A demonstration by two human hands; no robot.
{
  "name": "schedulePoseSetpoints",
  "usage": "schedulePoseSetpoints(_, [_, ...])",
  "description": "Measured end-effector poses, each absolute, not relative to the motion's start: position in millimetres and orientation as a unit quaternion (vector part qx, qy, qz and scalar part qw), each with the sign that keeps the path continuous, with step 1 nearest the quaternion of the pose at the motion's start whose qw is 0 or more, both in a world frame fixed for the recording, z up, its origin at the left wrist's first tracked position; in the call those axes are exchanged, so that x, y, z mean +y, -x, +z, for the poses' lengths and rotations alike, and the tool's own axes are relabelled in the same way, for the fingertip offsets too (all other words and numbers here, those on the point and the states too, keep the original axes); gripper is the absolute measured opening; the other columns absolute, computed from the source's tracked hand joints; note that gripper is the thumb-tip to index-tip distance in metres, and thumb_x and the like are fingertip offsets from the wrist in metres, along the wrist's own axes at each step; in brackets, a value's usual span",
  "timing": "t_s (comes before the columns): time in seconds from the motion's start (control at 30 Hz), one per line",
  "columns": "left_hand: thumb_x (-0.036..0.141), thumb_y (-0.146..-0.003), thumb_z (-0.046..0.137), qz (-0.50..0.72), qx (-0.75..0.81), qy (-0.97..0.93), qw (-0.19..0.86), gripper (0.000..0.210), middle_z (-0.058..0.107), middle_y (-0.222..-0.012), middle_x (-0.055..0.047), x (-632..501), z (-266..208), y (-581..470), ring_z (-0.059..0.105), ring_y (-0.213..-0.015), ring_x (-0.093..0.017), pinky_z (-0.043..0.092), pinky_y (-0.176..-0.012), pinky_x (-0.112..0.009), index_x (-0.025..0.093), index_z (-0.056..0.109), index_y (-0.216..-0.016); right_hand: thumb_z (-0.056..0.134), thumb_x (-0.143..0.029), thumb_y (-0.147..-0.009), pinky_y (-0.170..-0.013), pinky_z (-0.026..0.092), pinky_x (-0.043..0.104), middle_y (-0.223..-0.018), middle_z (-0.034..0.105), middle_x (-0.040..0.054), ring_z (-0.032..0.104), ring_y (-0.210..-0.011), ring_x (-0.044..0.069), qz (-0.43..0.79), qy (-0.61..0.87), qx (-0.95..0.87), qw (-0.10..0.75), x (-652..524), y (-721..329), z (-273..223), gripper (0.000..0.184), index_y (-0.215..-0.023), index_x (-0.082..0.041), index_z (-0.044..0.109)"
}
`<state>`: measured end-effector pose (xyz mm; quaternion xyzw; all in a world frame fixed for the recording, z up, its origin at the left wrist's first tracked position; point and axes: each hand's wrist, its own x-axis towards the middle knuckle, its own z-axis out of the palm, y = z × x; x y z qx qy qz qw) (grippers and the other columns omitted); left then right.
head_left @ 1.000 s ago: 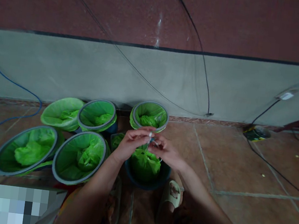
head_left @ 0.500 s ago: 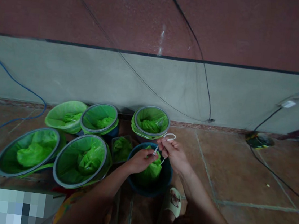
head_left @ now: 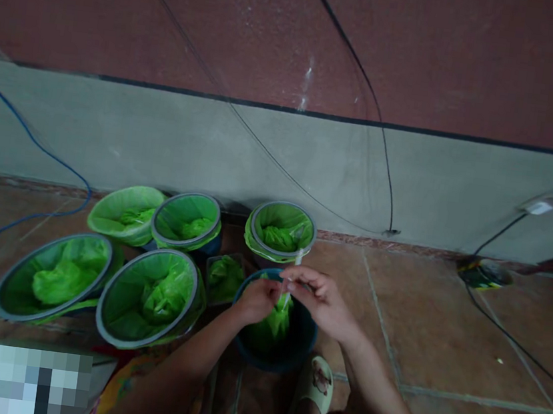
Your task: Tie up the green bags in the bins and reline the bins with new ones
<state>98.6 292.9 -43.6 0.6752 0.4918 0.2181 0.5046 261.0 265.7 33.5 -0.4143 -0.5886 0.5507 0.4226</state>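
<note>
Both hands work above a dark blue bucket (head_left: pixel 306 352) that has a green plastic bag (head_left: pixel 269 330) inside. My left hand (head_left: pixel 261 300) is closed in a pinch on a white string (head_left: pixel 299 257) at the top of the bag. Close against it, my right hand (head_left: pixel 322 301) pinches the same string between thumb and fingers. One piece of string stands up above the fingers and another part shows below them. The fingers hide just how it runs there.
To the left, several bins lined with green bags stand on the tiles, such as one bin (head_left: pixel 101 323) with a grey rim. Another lined bin (head_left: pixel 277 259) is by the wall. A blue cable (head_left: pixel 36 149) lies left; a dark container (head_left: pixel 484 274) sits right.
My hands have drawn closer together over the bag. The white string, a loose loop beside my right hand before, now stands upright above the fingers. The view has tilted slightly.
</note>
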Motion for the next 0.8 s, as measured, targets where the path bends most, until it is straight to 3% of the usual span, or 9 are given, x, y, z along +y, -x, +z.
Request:
schedulePoseSetpoints(0.2, [0.021, -0.080, 0.053, 0.123, 0.359, -0.800, 0.466, 0.023, 0.070, -0.081, -0.001, 272, -33, -109, 0.062, -0.077, -0.017, 0.044, -0.073, -0.026, 0.023, 0.074, -0.092, 0.064, -0.039, -0.084, -0.080, 0.047, 0.031, -0.082, 0.067, 0.0021, 0.061, -0.080, 0.016, 0.557, 0.410, -0.525, 0.496, 277, -268, 35, 0.022, -0.097, -0.021, 0.065])
schedulePoseSetpoints(0.27, [0.028, -0.083, 0.054, 0.122, 0.381, -0.795, 0.455, 0.020, 0.067, -0.072, -0.001, 273, -35, -110, 0.060, -0.070, -0.016, 0.043, -0.069, -0.026, 0.021, 0.073, -0.084, 0.066, -0.040, -0.082, -0.082, 0.047, 0.032, -0.084, 0.068, 0.0021, 0.062, -0.083, 0.017, 0.550, 0.430, -0.498, 0.515, 281, -273, 28, 0.028, -0.102, -0.022, 0.061])
schedulePoseSetpoints(0.37, [0.032, -0.089, 0.047, 0.131, 0.433, -0.767, 0.455, 0.033, 0.057, -0.056, 0.001, 280, -42, -109, 0.053, -0.059, -0.014, 0.040, -0.062, -0.024, 0.018, 0.070, -0.069, 0.065, -0.045, -0.080, -0.085, 0.048, 0.035, -0.088, 0.067, 0.0018, 0.064, -0.085, 0.018, 0.508, 0.508, -0.477, 0.506, 285, -279, 8, 0.048, -0.121, -0.023, 0.051])
schedulePoseSetpoints(0.47, [0.034, -0.090, 0.044, 0.151, 0.459, -0.723, 0.493, 0.036, 0.056, -0.055, 0.001, 289, -51, -104, 0.050, -0.055, -0.012, 0.038, -0.058, -0.023, 0.016, 0.070, -0.070, 0.063, -0.047, -0.081, -0.086, 0.048, 0.038, -0.095, 0.067, 0.0056, 0.064, -0.088, 0.020, 0.478, 0.585, -0.535, 0.378, 281, -280, -13, 0.058, -0.129, -0.019, 0.047])
schedulePoseSetpoints(0.6, [0.038, -0.089, 0.044, 0.177, 0.461, -0.683, 0.539, 0.041, 0.060, -0.059, -0.001, 297, -60, -100, 0.052, -0.057, -0.013, 0.040, -0.059, -0.024, 0.013, 0.070, -0.069, 0.064, -0.032, -0.081, -0.084, 0.046, 0.034, -0.101, 0.069, 0.0076, 0.064, -0.093, 0.021, 0.456, 0.559, -0.669, 0.180, 268, -270, -24, 0.040, -0.118, -0.018, 0.057])
schedulePoseSetpoints(0.73, [0.038, -0.087, 0.046, 0.198, 0.470, -0.675, 0.533, 0.041, 0.062, -0.059, -0.002, 298, -62, -99, 0.054, -0.060, -0.013, 0.042, -0.063, -0.025, 0.014, 0.067, -0.062, 0.055, -0.022, -0.086, -0.079, 0.042, 0.030, -0.094, 0.070, 0.0092, 0.063, -0.091, 0.021, 0.355, 0.584, -0.724, 0.090, 263, -259, -22, 0.015, -0.098, -0.017, 0.062])
schedulePoseSetpoints(0.8, [0.036, -0.086, 0.048, 0.196, 0.505, -0.660, 0.521, 0.040, 0.061, -0.056, -0.002, 299, -61, -98, 0.053, -0.057, -0.013, 0.041, -0.061, -0.026, 0.014, 0.066, -0.058, 0.048, -0.022, -0.090, -0.077, 0.041, 0.030, -0.092, 0.070, 0.0098, 0.063, -0.089, 0.021, 0.327, 0.600, -0.726, 0.079, 264, -258, -20, 0.017, -0.093, -0.018, 0.064])
